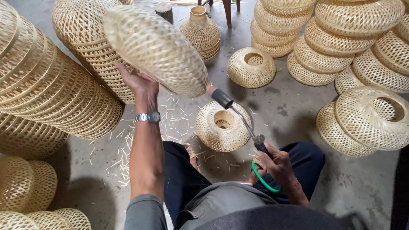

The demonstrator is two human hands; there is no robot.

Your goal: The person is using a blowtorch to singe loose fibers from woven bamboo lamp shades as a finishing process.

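Woven bamboo shade held up to a gas torch

The left hand (pixel 138 83) has its grip grasping a woven bamboo shade (pixel 155 49), raised above the floor (pixel 298 115); the right hand (pixel 277 164) is clenched around a gas torch (pixel 240 121), nozzle just beside the shade's lower edge. Another shade (pixel 222 126) lies below, and stacked shades (pixel 47 89) lie around.

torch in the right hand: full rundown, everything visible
The torch is a slim metal tube with a dark cylindrical nozzle at the upper end and a dark valve block at the grip. The right hand holds the grip; a green hose loops from under that hand. The tube slants up and left, its nozzle right beside the lower edge of the woven shade raised by the left hand. A small orange glow shows at the nozzle. Nothing else touches it.
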